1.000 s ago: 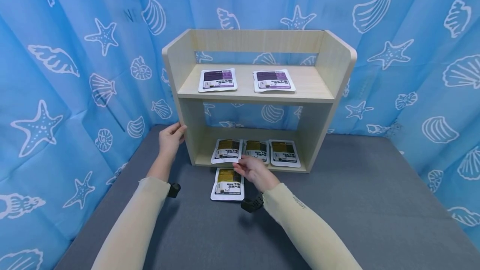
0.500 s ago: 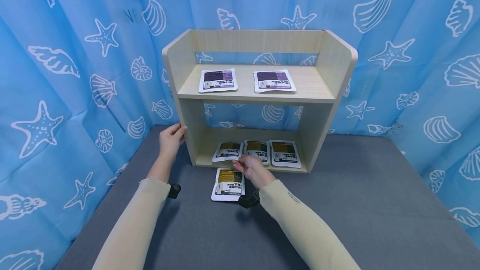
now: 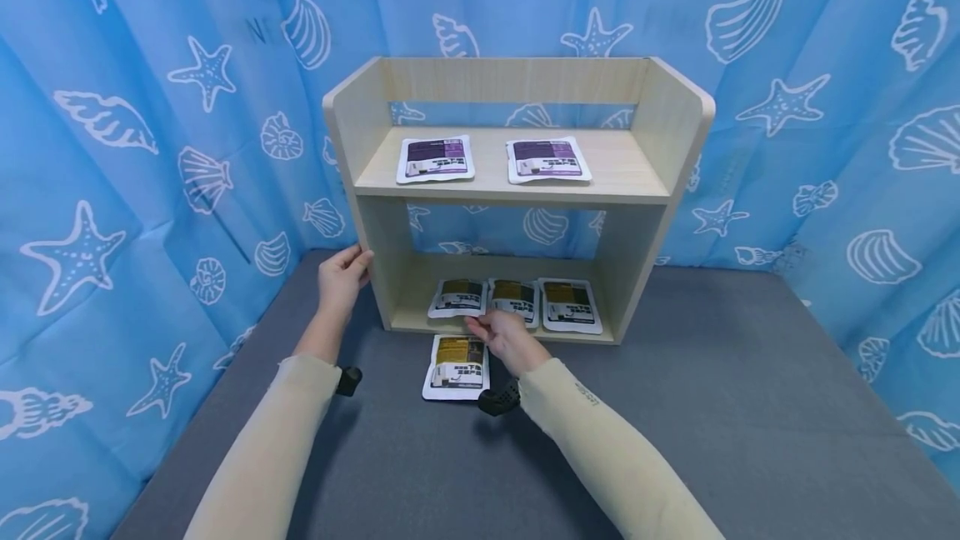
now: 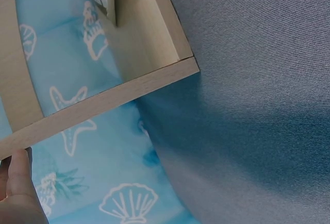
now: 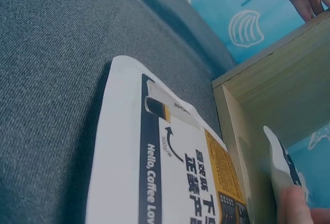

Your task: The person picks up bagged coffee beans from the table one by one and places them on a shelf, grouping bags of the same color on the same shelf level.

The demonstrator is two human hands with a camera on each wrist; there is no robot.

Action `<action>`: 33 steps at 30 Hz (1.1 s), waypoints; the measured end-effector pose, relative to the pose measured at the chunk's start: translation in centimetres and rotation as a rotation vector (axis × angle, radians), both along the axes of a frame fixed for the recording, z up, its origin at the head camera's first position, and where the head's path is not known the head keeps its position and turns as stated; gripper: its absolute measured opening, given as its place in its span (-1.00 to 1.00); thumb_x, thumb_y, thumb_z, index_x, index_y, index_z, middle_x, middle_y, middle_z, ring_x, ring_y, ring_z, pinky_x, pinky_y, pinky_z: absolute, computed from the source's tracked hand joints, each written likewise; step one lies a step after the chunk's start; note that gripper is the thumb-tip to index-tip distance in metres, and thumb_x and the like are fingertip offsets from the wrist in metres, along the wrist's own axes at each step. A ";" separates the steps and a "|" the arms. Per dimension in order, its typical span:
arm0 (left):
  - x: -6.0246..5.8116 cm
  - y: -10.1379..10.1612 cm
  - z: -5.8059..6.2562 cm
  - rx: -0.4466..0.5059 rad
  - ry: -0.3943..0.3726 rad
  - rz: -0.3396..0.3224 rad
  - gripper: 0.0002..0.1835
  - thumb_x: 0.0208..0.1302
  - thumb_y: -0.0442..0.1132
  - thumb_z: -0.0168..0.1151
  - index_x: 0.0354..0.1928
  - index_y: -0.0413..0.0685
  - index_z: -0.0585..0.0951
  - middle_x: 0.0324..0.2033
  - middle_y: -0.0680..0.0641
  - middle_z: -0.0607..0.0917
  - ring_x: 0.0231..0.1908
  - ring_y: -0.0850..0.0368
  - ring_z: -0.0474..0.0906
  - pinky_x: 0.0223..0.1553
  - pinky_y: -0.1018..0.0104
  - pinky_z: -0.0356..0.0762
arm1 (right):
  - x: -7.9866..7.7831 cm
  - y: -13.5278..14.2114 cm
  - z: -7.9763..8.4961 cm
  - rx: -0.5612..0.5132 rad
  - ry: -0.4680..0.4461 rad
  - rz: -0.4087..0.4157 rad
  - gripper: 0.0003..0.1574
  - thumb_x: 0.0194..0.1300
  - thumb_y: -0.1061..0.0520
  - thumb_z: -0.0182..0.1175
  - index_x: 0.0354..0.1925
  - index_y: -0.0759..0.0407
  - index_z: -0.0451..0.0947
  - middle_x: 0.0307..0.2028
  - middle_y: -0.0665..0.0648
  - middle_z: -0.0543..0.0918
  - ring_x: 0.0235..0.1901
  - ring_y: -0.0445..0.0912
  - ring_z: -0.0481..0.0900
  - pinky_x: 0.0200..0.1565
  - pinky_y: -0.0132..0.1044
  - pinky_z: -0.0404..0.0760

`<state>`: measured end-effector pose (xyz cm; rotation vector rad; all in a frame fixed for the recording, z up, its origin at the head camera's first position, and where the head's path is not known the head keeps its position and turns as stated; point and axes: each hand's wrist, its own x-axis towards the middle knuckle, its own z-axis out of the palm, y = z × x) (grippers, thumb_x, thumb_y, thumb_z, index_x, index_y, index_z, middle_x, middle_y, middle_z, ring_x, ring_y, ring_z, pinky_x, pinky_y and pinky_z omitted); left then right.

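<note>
My right hand (image 3: 510, 337) pinches the near edge of a coffee pouch (image 3: 458, 297) with a gold, black and white label, at the left of the lower shelf. Its near edge is lifted, seen tilted up in the right wrist view beside my fingertips (image 5: 296, 206). Another such coffee pouch (image 3: 457, 369) lies flat on the table in front of the shelf unit (image 3: 517, 194), its "Hello, Coffee" print readable in the right wrist view. My left hand (image 3: 341, 280) touches the outside of the unit's left side panel (image 4: 103, 99), thumb and fingers against it.
Two matching coffee pouches, one in the middle (image 3: 513, 298) and one at the right (image 3: 570, 306), lie on the lower shelf. On the upper shelf are two purple-labelled pouches (image 3: 437, 159). A blue shell-print curtain (image 3: 795, 157) hangs behind the grey table (image 3: 735, 407).
My right hand has pushed the left pouch slightly back and to the right on the lower shelf, tilting it. The left hand stays on the side panel.
</note>
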<state>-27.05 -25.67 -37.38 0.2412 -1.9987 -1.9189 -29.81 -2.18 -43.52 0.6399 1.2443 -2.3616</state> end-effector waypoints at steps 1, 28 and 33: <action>0.0 0.0 0.0 0.001 0.002 0.000 -0.56 0.46 -0.24 0.07 0.28 -0.31 0.44 0.23 -0.30 0.48 0.22 -0.11 0.42 0.19 0.06 0.41 | 0.0 0.0 0.0 -0.003 -0.004 -0.004 -0.26 0.41 0.50 -0.13 0.47 0.37 -0.07 0.22 0.47 0.34 0.10 0.09 0.53 -0.11 -0.38 0.64; 0.1 0.0 0.1 -0.011 -0.007 -0.015 -0.54 0.45 -0.22 0.09 0.29 -0.30 0.43 0.26 -0.28 0.46 0.23 -0.11 0.41 0.20 0.06 0.39 | 3.6 3.6 1.0 0.099 0.057 0.095 -0.40 0.40 0.42 -0.03 0.37 0.45 0.17 0.18 0.45 0.43 0.17 0.14 0.47 0.11 -0.21 0.54; 0.1 0.0 0.1 0.005 -0.009 -0.019 -0.53 0.44 -0.21 0.09 0.30 -0.29 0.42 0.26 -0.27 0.45 0.24 -0.10 0.40 0.21 0.06 0.37 | 4.7 4.9 0.7 0.150 0.069 0.127 -0.41 0.42 0.39 -0.02 0.37 0.45 0.18 0.20 0.45 0.43 0.08 0.09 0.52 0.14 -0.16 0.53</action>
